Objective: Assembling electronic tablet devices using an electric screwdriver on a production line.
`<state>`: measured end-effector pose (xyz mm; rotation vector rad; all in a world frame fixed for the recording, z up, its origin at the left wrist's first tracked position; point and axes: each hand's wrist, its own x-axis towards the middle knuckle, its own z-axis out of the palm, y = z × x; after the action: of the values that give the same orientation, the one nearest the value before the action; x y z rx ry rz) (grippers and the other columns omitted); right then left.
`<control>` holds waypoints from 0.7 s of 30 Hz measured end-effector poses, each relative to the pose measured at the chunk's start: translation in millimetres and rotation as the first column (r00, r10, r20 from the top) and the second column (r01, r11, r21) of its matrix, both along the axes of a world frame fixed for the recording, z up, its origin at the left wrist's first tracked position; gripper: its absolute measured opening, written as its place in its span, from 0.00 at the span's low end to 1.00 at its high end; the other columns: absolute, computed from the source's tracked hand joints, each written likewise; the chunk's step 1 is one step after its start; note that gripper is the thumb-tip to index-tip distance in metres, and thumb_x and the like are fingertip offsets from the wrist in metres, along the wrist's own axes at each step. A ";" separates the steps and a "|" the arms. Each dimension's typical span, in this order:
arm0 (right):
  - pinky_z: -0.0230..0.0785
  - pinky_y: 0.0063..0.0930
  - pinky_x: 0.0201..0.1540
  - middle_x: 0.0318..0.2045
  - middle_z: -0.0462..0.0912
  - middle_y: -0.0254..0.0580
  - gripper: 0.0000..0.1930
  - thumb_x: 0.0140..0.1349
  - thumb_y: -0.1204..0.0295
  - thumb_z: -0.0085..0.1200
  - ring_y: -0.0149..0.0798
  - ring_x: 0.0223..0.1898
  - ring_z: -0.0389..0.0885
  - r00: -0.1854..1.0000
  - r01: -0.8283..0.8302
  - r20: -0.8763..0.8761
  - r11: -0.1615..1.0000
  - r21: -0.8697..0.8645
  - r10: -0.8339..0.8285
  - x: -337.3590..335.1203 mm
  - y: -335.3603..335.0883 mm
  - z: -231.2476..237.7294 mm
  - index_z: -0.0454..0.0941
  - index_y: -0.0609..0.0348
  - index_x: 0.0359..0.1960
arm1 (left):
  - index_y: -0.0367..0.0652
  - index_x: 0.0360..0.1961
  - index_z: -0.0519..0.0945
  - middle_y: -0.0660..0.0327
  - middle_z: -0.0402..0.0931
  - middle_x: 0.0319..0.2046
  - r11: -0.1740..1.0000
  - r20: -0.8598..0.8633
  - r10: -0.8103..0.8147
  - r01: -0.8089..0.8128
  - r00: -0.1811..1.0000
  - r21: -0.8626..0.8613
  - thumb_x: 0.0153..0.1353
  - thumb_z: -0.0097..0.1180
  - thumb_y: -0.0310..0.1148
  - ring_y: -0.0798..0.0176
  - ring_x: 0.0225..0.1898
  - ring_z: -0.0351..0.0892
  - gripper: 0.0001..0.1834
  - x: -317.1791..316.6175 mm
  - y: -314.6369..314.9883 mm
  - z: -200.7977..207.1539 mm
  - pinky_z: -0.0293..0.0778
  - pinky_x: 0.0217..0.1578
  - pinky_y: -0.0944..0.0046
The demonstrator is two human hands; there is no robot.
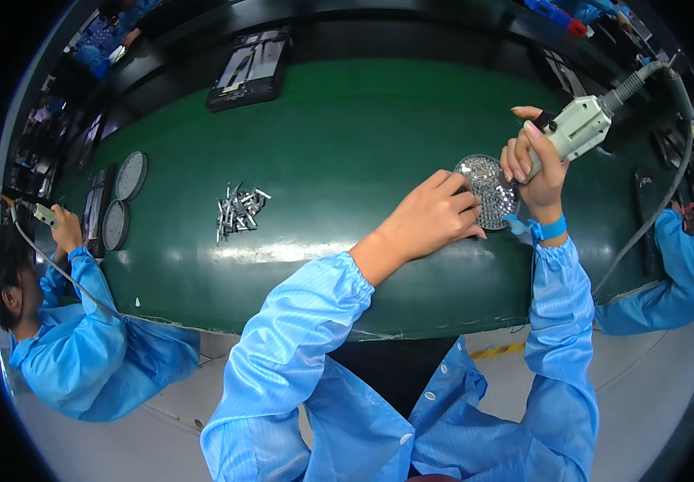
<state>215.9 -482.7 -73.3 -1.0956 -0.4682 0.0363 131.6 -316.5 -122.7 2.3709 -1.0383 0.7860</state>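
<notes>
My right hand [538, 161] is wrapped round a pale electric screwdriver [578, 128] with a thick grey cable. The tool slants down toward a round dish [517, 210] full of small shiny metal pieces, too small to tell apart; its tip is hidden by the hand. My left hand [437, 210] lies at the dish's left side, fingers curled over the rim and thumb at the near edge. A blue strap [552, 230] circles my right wrist. Further left on the green table [347, 145] lies a loose pile of short silvery metal pins [240, 210].
A black tray-like device [252, 71] stands at the far side. Two more round dishes [131, 175] sit at left beside a person in blue [94, 337] holding a similar tool. Another person's blue sleeve [668, 269] is at right. The screwdriver cable [679, 173] hangs down at right.
</notes>
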 end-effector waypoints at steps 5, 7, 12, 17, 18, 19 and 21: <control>0.60 0.23 0.15 0.10 0.61 0.30 0.15 0.63 0.72 0.50 0.26 0.10 0.62 1.000 0.005 0.002 1.000 -0.005 -0.005 -1.3 0.9 -2.7 0.73 0.73 0.47 | 0.40 0.30 0.85 0.65 0.80 0.31 1.000 -0.002 -0.001 0.001 1.000 0.025 0.49 0.67 0.44 0.62 0.42 0.76 0.17 0.5 1.5 -3.2 0.72 0.44 0.63; 0.61 0.24 0.15 0.10 0.61 0.30 0.15 0.63 0.72 0.50 0.26 0.10 0.62 1.000 0.013 0.022 1.000 -0.026 -0.012 -1.7 0.1 -1.0 0.73 0.73 0.47 | 0.40 0.30 0.85 0.66 0.81 0.31 0.999 -0.003 -0.038 0.038 0.999 0.028 0.49 0.67 0.44 0.62 0.43 0.77 0.16 3.6 3.5 -2.3 0.72 0.44 0.63; 0.61 0.24 0.15 0.10 0.61 0.30 0.16 0.63 0.72 0.50 0.26 0.10 0.61 1.000 0.005 0.016 1.000 -0.021 -0.004 -2.6 -4.4 -0.5 0.73 0.73 0.47 | 0.41 0.29 0.86 0.67 0.82 0.34 0.997 -0.008 -0.074 0.074 0.997 0.004 0.49 0.67 0.43 0.61 0.43 0.77 0.15 8.2 13.5 2.2 0.73 0.45 0.62; 0.60 0.24 0.16 0.10 0.61 0.30 0.16 0.63 0.72 0.50 0.26 0.10 0.61 1.000 -0.007 0.011 1.000 -0.018 0.007 -2.2 -6.3 -3.9 0.73 0.73 0.47 | 0.41 0.28 0.86 0.66 0.82 0.34 0.998 -0.003 -0.063 0.063 0.998 -0.029 0.49 0.69 0.41 0.60 0.43 0.77 0.14 4.5 10.9 7.3 0.72 0.43 0.63; 0.60 0.24 0.16 0.10 0.61 0.30 0.16 0.63 0.72 0.50 0.26 0.10 0.61 1.000 -0.010 0.013 1.000 -0.012 0.011 -1.6 -6.7 -4.7 0.73 0.73 0.47 | 0.41 0.27 0.85 0.66 0.82 0.34 0.998 0.029 -0.032 0.033 0.999 -0.058 0.48 0.69 0.40 0.60 0.42 0.77 0.13 4.1 10.0 9.5 0.72 0.40 0.63; 0.60 0.24 0.16 0.10 0.61 0.30 0.16 0.63 0.72 0.50 0.26 0.10 0.61 1.000 -0.018 0.015 1.000 -0.004 0.018 -2.0 -6.3 -5.1 0.73 0.73 0.47 | 0.41 0.26 0.85 0.65 0.82 0.34 0.996 0.061 0.004 0.001 0.998 -0.088 0.48 0.69 0.38 0.60 0.40 0.77 0.11 2.7 10.0 10.3 0.72 0.38 0.63; 0.60 0.23 0.16 0.10 0.61 0.30 0.16 0.63 0.72 0.50 0.26 0.10 0.61 1.000 -0.014 0.013 1.000 -0.012 0.014 -0.7 -7.9 -3.4 0.73 0.73 0.47 | 0.41 0.23 0.84 0.64 0.81 0.32 0.989 0.079 0.030 -0.018 0.996 -0.144 0.47 0.69 0.36 0.60 0.38 0.78 0.10 2.9 8.6 12.0 0.71 0.35 0.63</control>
<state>215.1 -490.6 -76.8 -1.1051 -0.4877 0.0443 134.5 -307.9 -110.8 2.2505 -0.9529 0.9404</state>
